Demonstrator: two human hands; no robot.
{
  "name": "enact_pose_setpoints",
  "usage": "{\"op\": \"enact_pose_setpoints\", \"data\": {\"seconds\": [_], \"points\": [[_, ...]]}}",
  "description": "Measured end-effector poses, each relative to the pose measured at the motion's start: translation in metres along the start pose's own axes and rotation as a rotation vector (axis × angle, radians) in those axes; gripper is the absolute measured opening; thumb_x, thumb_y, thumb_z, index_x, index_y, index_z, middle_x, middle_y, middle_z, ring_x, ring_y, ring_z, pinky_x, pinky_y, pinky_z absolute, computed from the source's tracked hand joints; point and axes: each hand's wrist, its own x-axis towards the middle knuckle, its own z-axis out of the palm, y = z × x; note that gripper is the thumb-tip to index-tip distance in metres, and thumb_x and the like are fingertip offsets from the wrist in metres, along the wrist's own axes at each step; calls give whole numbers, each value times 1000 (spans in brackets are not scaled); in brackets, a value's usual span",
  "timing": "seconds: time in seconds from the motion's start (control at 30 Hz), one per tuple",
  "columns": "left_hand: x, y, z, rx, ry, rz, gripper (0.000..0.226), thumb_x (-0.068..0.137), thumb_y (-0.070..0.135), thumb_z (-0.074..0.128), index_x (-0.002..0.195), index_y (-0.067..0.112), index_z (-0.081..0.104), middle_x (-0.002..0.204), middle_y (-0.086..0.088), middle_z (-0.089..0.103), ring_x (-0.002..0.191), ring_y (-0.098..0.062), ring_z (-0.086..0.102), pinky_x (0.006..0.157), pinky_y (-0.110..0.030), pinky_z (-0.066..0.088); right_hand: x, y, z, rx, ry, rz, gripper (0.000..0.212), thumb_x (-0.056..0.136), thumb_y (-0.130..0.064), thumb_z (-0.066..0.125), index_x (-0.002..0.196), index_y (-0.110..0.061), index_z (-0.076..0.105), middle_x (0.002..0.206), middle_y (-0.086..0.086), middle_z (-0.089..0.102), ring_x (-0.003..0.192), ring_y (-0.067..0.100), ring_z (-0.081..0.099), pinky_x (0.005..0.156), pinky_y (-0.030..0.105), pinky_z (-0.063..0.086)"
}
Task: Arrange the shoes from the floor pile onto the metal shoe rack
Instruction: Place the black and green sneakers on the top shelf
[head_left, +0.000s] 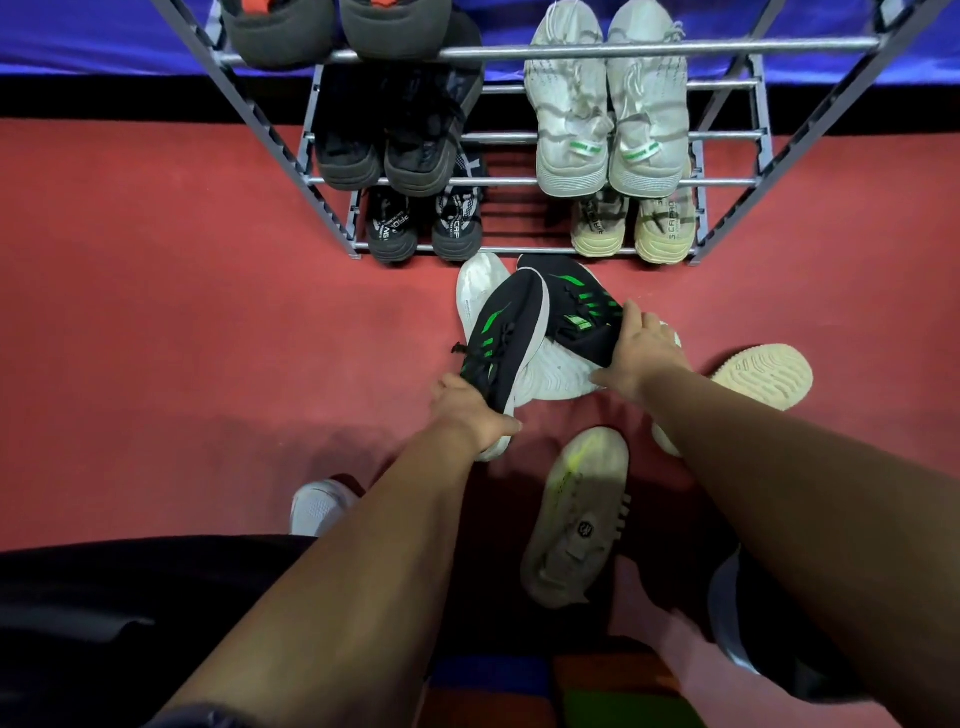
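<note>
Two black sneakers with green stripes lie in the floor pile just in front of the metal shoe rack (519, 182). My left hand (470, 410) grips the heel of the left black-green sneaker (511, 332). My right hand (641, 353) holds the heel end of the right black-green sneaker (576, 306), fingers curled over its collar. Both sneakers lie on white shoes (556, 374). The rack's shelves carry black pairs on the left and pale pairs on the right.
A grey-white shoe with a yellow mark (576, 514) lies on its side near my right forearm. A cream sole (763, 374) points up at the right. A white shoe (319, 506) sits by my left arm. Red floor (208, 338) spreads left.
</note>
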Motion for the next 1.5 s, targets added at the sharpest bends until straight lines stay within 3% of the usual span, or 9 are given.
{"op": "enact_pose_setpoints", "data": {"seconds": [0.1, 0.3, 0.43, 0.7, 0.9, 1.07, 1.2, 1.37, 1.5], "points": [[-2, 1, 1, -52, 17, -5, 102, 64, 40, 97, 141, 4, 40, 140, -12, 51, 131, -31, 55, 107, -38, 49, 6, -2, -9, -26, -40, 23, 116, 83, -40, 85, 166, -4, 14, 161, 20, 35, 148, 42, 37, 120, 48, 35], [-13, 14, -24, -120, 89, 31, 92, 62, 35, 99, 137, 9, 52, 135, -10, 52, 121, -28, 61, 100, -34, 51, -6, -18, -35, 80, 15, 12, 72, 76, -31, 77, 136, -2, 49, 128, 19, 54, 109, 35, 57, 88, 35, 48], [-35, 29, -56, -131, 144, 74, 63, 62, 32, 95, 118, 16, 71, 110, -3, 73, 91, -23, 69, 76, -27, 51, -29, -30, -66, 21, 19, -18, 52, 82, -37, 74, 117, 0, 64, 110, 18, 60, 106, 35, 61, 75, 31, 44], [-103, 95, -151, 252, -64, 55, 68, 72, 36, 92, 130, 10, 67, 115, -5, 67, 92, -26, 64, 75, -34, 51, -107, -45, -162, -250, -133, 8, 16, 76, -30, 67, 69, -16, 68, 72, 4, 64, 61, 25, 57, 53, 25, 41], [-159, 146, -237, 484, -185, 136, 45, 81, 45, 84, 106, 11, 69, 116, -11, 67, 84, -27, 65, 68, -34, 51, -155, -73, -273, -283, -134, -75, 41, 70, -41, 83, 40, -18, 67, 44, -6, 57, 51, 20, 52, 52, 25, 39], [-191, 172, -299, 400, -135, 185, 34, 69, 45, 87, 71, 12, 78, 82, -8, 80, 62, -28, 71, 67, -32, 57, -190, -81, -342, -225, 80, -122, 38, 65, -46, 75, 39, -22, 62, 37, -7, 48, 45, 19, 46, 49, 24, 35], [-201, 177, -316, 276, 241, 319, 60, 46, 61, 89, 79, 14, 73, 75, -1, 75, 65, -22, 72, 58, -27, 49, -195, -71, -362, -7, 206, -155, 31, 65, -43, 70, 49, -18, 61, 45, -3, 51, 49, 23, 45, 52, 28, 38], [-200, 181, -300, 155, 234, 336, 56, 57, 57, 90, 85, 17, 64, 87, -2, 68, 75, -21, 66, 60, -29, 44, -185, -65, -352, 170, 201, -98, 36, 68, -34, 71, 43, -17, 52, 43, -4, 45, 46, 20, 38, 52, 26, 35], [-205, 183, -314, 117, 281, 331, 52, 50, 56, 86, 75, 13, 71, 70, -1, 68, 60, -22, 64, 55, -27, 42, -182, -65, -370, 285, 207, -52, 43, 65, -36, 76, 34, -18, 52, 42, -8, 50, 30, 14, 35, 51, 26, 35]]}}
